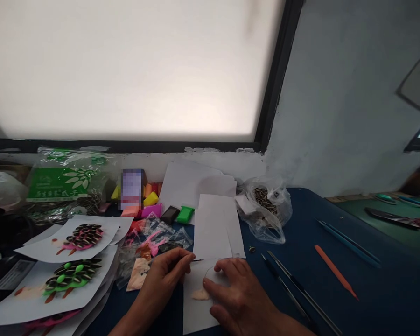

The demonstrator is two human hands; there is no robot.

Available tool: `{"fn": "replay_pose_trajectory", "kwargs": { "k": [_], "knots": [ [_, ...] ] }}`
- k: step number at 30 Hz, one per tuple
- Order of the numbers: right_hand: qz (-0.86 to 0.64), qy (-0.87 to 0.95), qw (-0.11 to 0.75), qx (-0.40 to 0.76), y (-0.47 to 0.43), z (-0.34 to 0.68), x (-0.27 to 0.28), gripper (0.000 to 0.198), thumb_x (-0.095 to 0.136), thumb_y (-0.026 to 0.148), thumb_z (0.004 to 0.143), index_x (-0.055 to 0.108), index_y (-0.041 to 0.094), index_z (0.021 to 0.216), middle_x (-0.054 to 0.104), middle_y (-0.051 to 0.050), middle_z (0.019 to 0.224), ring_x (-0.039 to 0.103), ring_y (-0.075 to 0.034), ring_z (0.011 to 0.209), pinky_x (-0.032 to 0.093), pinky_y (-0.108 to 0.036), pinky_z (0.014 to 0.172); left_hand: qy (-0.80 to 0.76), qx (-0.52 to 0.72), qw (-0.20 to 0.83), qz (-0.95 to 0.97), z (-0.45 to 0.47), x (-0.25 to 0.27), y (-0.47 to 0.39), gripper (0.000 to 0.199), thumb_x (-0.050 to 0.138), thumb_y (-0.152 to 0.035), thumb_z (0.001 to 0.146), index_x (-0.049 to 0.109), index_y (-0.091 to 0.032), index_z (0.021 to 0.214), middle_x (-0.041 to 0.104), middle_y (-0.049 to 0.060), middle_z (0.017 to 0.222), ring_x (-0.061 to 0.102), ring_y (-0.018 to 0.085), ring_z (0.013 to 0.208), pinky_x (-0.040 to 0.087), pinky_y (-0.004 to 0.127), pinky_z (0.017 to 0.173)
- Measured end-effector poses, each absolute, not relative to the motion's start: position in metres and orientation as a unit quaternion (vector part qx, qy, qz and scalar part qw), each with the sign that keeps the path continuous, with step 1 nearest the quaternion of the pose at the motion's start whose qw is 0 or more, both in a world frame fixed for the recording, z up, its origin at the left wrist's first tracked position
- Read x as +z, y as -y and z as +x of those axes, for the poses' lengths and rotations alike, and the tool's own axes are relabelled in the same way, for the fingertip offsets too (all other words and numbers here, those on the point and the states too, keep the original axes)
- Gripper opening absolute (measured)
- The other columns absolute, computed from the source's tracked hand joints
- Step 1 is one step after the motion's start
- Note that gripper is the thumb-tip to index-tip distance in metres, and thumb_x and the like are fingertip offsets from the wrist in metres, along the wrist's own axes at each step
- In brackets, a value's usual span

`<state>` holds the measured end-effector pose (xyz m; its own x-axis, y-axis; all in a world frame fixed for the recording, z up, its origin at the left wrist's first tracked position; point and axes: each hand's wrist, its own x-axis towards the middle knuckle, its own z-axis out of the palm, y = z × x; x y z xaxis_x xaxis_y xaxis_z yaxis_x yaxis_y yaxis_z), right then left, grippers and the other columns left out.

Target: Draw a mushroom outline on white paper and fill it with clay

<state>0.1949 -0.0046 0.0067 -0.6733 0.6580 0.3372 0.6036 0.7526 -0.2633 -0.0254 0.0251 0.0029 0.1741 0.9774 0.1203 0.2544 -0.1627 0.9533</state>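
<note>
A white sheet of paper (196, 317) lies in front of me with a thin drawn outline and a flat piece of pale, peach-coloured clay (200, 295) on it. My left hand (166, 275) is at the sheet's upper left edge, thumb and fingertips pinched together; whatever is between them is too small to make out. Over the sheet's right side is my right hand (240, 289), its fingers bent and apart, fingertips by the outline and just right of the clay. Beyond both hands lies a stack of blank white paper (213, 228).
Left are finished hedgehog pictures (86, 238) made of clay and seeds. Behind them are a seed bag (52, 182), coloured clay packs (185, 214) and opened wrappers. A plastic bag of seeds (266, 205), an orange tool (336, 270), tweezers (350, 242) and slim metal tools (290, 280) lie right.
</note>
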Motion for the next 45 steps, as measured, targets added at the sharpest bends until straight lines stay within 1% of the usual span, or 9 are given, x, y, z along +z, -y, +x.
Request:
{"fn": "replay_pose_trajectory", "kwargs": {
  "k": [4, 9, 13, 18, 23, 27, 31, 37, 45],
  "knots": [
    [-0.345, 0.915, 0.203, 0.060, 0.004, 0.196, 0.004, 0.038, 0.043, 0.047, 0.101, 0.061, 0.023, 0.124, 0.059, -0.014, 0.118, 0.054, -0.031, 0.104, 0.043, -0.048, 0.087, -0.487, 0.431, 0.463, 0.602, -0.026, 0.008, -0.027, 0.055, 0.059, -0.073, 0.078, 0.058, -0.019, 0.068, 0.053, -0.003, 0.055, 0.044, 0.012, 0.046, 0.035, 0.021, 0.045],
    [-0.344, 0.904, 0.240, 0.082, 0.002, 0.198, 0.000, 0.053, 0.030, 0.055, 0.103, 0.054, 0.023, 0.137, 0.061, -0.016, 0.122, 0.055, -0.033, 0.108, 0.044, -0.049, 0.089, -0.488, 0.438, 0.483, 0.580, -0.026, 0.012, -0.026, 0.060, 0.064, -0.078, 0.070, 0.054, -0.020, 0.061, 0.046, -0.006, 0.047, 0.039, 0.011, 0.044, 0.032, 0.021, 0.044],
    [-0.350, 0.906, 0.224, 0.075, 0.003, 0.196, 0.001, 0.048, 0.038, 0.054, 0.102, 0.056, 0.025, 0.135, 0.061, -0.016, 0.121, 0.055, -0.033, 0.107, 0.045, -0.050, 0.088, -0.492, 0.446, 0.487, 0.568, -0.027, 0.013, -0.027, 0.060, 0.067, -0.078, 0.067, 0.059, -0.019, 0.065, 0.049, -0.005, 0.049, 0.041, 0.011, 0.045, 0.033, 0.020, 0.044],
    [-0.357, 0.912, 0.187, 0.072, 0.003, 0.194, 0.007, 0.034, 0.053, 0.041, 0.097, 0.061, 0.024, 0.126, 0.061, -0.014, 0.121, 0.055, -0.033, 0.106, 0.045, -0.051, 0.088, -0.486, 0.451, 0.487, 0.569, -0.030, 0.014, -0.027, 0.054, 0.067, -0.072, 0.073, 0.065, -0.018, 0.067, 0.054, -0.004, 0.055, 0.044, 0.011, 0.046, 0.036, 0.021, 0.045],
    [-0.352, 0.897, 0.250, 0.098, 0.004, 0.198, 0.007, 0.034, 0.049, 0.032, 0.099, 0.060, 0.021, 0.129, 0.064, -0.014, 0.116, 0.057, -0.030, 0.103, 0.046, -0.046, 0.087, -0.483, 0.452, 0.486, 0.570, -0.030, 0.013, -0.028, 0.059, 0.063, -0.076, 0.074, 0.068, -0.017, 0.073, 0.062, 0.000, 0.060, 0.049, 0.012, 0.046, 0.038, 0.021, 0.043],
    [-0.333, 0.896, 0.282, 0.084, 0.005, 0.199, 0.006, 0.028, 0.046, 0.024, 0.098, 0.066, 0.022, 0.117, 0.064, -0.013, 0.111, 0.058, -0.027, 0.096, 0.045, -0.045, 0.085, -0.474, 0.454, 0.484, 0.579, -0.028, 0.011, -0.027, 0.062, 0.061, -0.079, 0.075, 0.065, -0.017, 0.072, 0.066, 0.002, 0.063, 0.052, 0.012, 0.046, 0.040, 0.022, 0.043],
    [-0.324, 0.901, 0.281, 0.061, 0.006, 0.199, 0.008, 0.024, 0.049, 0.025, 0.098, 0.067, 0.024, 0.113, 0.058, -0.014, 0.124, 0.055, -0.030, 0.105, 0.044, -0.048, 0.088, -0.463, 0.454, 0.475, 0.595, -0.027, 0.009, -0.025, 0.062, 0.055, -0.080, 0.080, 0.062, -0.018, 0.070, 0.066, 0.002, 0.065, 0.055, 0.014, 0.051, 0.043, 0.023, 0.047],
    [-0.303, 0.920, 0.242, 0.059, 0.005, 0.199, 0.010, 0.026, 0.049, 0.032, 0.099, 0.064, 0.026, 0.119, 0.054, -0.016, 0.129, 0.052, -0.032, 0.110, 0.044, -0.051, 0.089, -0.457, 0.437, 0.459, 0.624, -0.026, 0.005, -0.023, 0.059, 0.051, -0.073, 0.088, 0.064, -0.018, 0.070, 0.062, 0.002, 0.062, 0.055, 0.016, 0.056, 0.042, 0.024, 0.051],
    [-0.314, 0.919, 0.228, 0.065, 0.004, 0.199, 0.008, 0.028, 0.043, 0.035, 0.102, 0.063, 0.029, 0.122, 0.054, -0.016, 0.133, 0.053, -0.034, 0.114, 0.043, -0.055, 0.092, -0.469, 0.423, 0.432, 0.644, -0.025, 0.004, -0.022, 0.057, 0.049, -0.070, 0.090, 0.062, -0.018, 0.070, 0.061, 0.003, 0.063, 0.055, 0.017, 0.056, 0.042, 0.025, 0.052]
  ]
}}
